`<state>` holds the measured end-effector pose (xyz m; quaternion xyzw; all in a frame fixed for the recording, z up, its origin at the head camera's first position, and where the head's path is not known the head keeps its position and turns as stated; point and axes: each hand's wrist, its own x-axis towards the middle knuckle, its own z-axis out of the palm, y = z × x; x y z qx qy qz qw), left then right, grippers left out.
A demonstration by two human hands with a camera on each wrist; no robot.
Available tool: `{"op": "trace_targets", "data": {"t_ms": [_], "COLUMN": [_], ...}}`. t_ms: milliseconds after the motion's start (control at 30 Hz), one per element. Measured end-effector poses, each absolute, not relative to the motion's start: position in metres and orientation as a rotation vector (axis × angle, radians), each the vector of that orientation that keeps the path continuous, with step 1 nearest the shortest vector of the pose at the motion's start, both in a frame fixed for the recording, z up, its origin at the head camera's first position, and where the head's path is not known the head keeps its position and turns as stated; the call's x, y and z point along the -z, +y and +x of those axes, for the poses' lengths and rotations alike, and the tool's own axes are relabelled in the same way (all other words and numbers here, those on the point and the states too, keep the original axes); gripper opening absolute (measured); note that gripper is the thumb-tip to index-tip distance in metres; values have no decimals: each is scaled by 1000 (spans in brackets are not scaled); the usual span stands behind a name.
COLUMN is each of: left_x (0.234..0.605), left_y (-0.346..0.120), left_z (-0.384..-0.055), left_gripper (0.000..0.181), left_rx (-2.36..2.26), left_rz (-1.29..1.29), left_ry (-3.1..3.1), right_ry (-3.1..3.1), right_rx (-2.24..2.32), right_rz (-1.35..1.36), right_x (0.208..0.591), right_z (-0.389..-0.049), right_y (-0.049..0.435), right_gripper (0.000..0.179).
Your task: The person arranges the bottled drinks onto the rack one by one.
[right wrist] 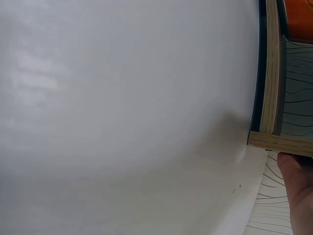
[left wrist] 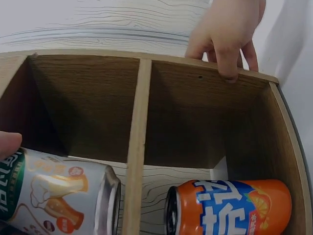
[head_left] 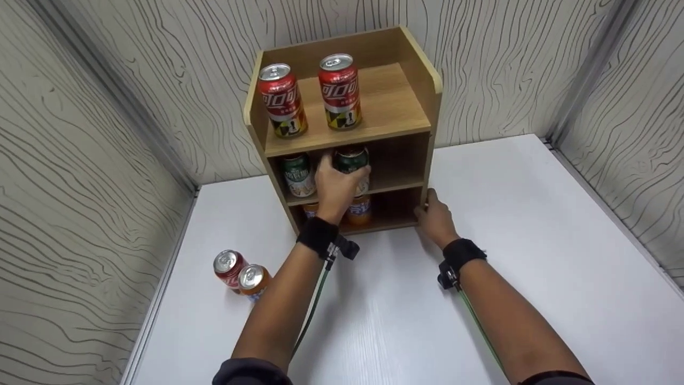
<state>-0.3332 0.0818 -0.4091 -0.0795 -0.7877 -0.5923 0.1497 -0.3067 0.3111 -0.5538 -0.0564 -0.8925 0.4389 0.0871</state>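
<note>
On the middle level of a small wooden shelf (head_left: 374, 133), my left hand (head_left: 335, 187) grips a green-and-white drink can (head_left: 352, 158), fingers and thumb around its upper part. A matching green can (head_left: 298, 175) stands to its left. In the left wrist view, the gripped can (left wrist: 68, 191) shows beer-glass pictures, and only one fingertip (left wrist: 9, 144) of that hand is visible. My right hand (head_left: 437, 219) holds the shelf's right side panel near its bottom, with a digit over the panel's edge. Below, an orange soda can (head_left: 359, 209) stands on the bottom level, beside another partly hidden behind my left wrist.
Two red cola cans (head_left: 281, 101) (head_left: 341, 91) stand on the top level. On the white table (head_left: 395, 321), left of my left forearm, a red can (head_left: 228, 267) and an orange can (head_left: 254, 280) stand close together. Patterned walls (head_left: 107, 160) enclose the table's back and sides.
</note>
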Motion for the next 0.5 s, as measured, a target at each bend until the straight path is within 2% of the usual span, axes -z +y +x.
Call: {"op": "trace_targets", "data": {"t_ms": [300,500], "left_x": [409,410], "left_y": [84,88], "left_z": [-344,-352], "left_gripper": [65,62], "left_rx": [1734,1728], "left_rz": [-194,-258], "left_ry": [-2241,-2211], "right_ry": [-2649,-2634], "right_rx": [-1301,-1306], "right_rz": [-146,-162], "right_x": [553,554], "right_z": [-308,-308], "right_y": [310,312], "right_gripper": [40,41]}}
